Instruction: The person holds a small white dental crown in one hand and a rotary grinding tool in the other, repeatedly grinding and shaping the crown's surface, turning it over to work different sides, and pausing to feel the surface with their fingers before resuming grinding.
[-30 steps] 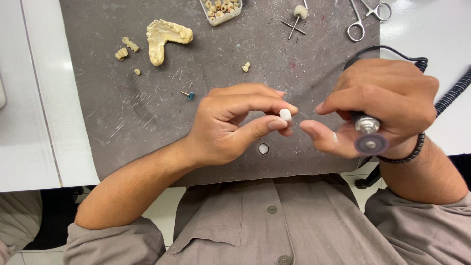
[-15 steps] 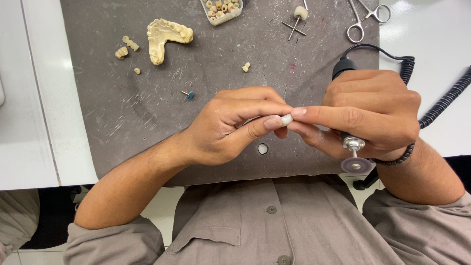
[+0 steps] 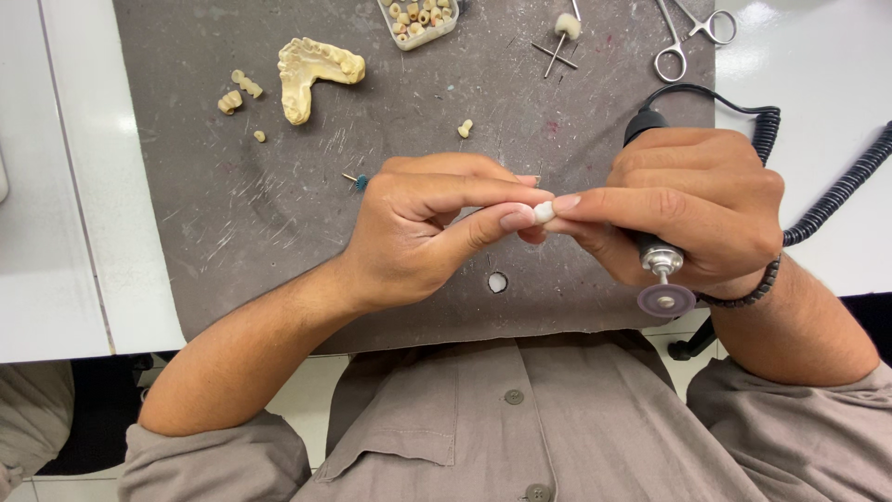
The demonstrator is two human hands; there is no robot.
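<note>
My left hand (image 3: pixel 423 228) pinches a small white tooth crown (image 3: pixel 544 212) between thumb and forefinger, above the grey work mat (image 3: pixel 279 232). My right hand (image 3: pixel 692 209) grips a black rotary handpiece (image 3: pixel 646 125) with its grey grinding disc (image 3: pixel 665 300) pointing down toward me. The right forefinger and thumb also touch the crown from the right side. A coiled black cable (image 3: pixel 836 195) runs from the handpiece off to the right.
On the mat lie a cream plaster jaw model (image 3: pixel 311 74), loose tooth pieces (image 3: pixel 237 91), a small blue-tipped bur (image 3: pixel 358 181), a single tooth (image 3: pixel 465 128), a tray of teeth (image 3: pixel 418 17), a felt-tipped bur (image 3: pixel 565 28) and steel forceps (image 3: pixel 683 33). A hole (image 3: pixel 497 282) sits near the mat's front edge.
My right hand has swung the handpiece so the disc points down and has brought its fingertips onto the crown. The left hand stayed nearly still.
</note>
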